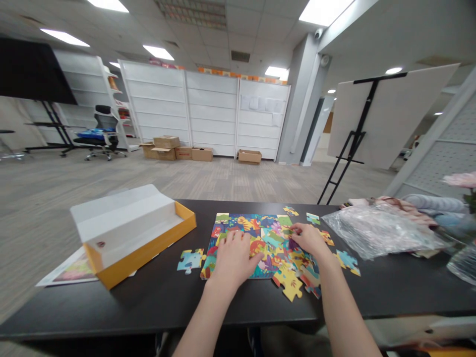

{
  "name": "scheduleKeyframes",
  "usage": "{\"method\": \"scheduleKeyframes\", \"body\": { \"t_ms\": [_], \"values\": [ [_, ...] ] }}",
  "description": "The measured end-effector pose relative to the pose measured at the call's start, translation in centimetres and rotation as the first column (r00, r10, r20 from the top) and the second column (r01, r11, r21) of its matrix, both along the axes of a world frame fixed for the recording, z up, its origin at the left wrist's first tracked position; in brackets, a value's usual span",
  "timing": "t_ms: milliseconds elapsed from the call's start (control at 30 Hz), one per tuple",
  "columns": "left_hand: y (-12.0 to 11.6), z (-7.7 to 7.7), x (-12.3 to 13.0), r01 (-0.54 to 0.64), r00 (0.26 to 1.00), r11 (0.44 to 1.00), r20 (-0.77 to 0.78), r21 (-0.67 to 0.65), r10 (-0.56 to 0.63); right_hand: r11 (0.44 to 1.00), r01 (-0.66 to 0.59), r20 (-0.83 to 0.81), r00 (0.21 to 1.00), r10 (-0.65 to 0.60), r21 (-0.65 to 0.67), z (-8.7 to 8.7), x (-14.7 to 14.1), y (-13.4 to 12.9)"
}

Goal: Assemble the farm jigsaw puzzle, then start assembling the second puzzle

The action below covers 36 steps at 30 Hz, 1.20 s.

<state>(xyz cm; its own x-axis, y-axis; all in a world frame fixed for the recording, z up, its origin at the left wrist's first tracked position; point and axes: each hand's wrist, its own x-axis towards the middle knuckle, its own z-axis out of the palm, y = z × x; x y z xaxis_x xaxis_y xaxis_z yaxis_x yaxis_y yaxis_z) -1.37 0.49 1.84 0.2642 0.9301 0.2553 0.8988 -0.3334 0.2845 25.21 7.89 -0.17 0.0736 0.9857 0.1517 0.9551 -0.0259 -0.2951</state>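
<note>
A colourful picture board (214, 258) lies on the black table in front of me, with loose jigsaw pieces spread over its right half. My left hand (235, 255) rests flat on the board's left-centre, fingers apart, covering part of the picture. At the board's right side, my right hand (308, 238) has its fingers drawn together on a puzzle piece, mostly hidden beneath the fingertips. Close by its fingertips is a green puzzle piece (284, 220). A yellow puzzle piece (289, 283) overhangs the board's near edge. Left of the board lies a light-blue puzzle piece (190, 261).
An open yellow box (148, 253) with a white inside stands on the left, over a printed sheet (70, 267). Several more pieces lie to the right, including a blue piece (347, 261). Beyond them is a clear plastic bag (383, 228). The table's edge (148, 325) runs near me.
</note>
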Motion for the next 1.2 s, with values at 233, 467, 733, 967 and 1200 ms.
{"method": "scheduleKeyframes", "body": {
  "t_ms": [233, 467, 733, 967, 1200],
  "values": [
    [0.2, -0.6, 2.2, -0.114, 0.993, 0.994, -0.045, -0.005, 0.113, 1.000, 0.004, -0.027, 1.000, -0.004, -0.007, -0.2, -0.1, -0.2],
    [0.1, -0.2, 2.1, -0.108, 0.992, 0.994, -0.063, -0.032, 0.106, 0.999, -0.035, -0.033, 0.999, 0.036, 0.009, -0.6, 0.2, -0.4],
    [0.0, 0.3, 1.6, -0.113, 0.990, 0.992, -0.097, -0.062, 0.106, 0.979, -0.013, -0.169, 0.985, 0.048, 0.201, -0.5, 0.3, -0.6],
    [0.7, -0.3, 1.2, 0.000, 0.987, 0.994, 0.161, -0.108, 0.018, 0.967, -0.055, -0.233, 0.966, 0.115, 0.249, 0.5, -1.3, -1.2],
    [1.9, -0.6, -0.9, 0.099, 0.751, 0.991, 0.660, -0.091, -0.015, 0.945, -0.241, -0.253, 0.922, 0.294, 0.220, 2.1, -5.3, 0.0]
  ]
}}
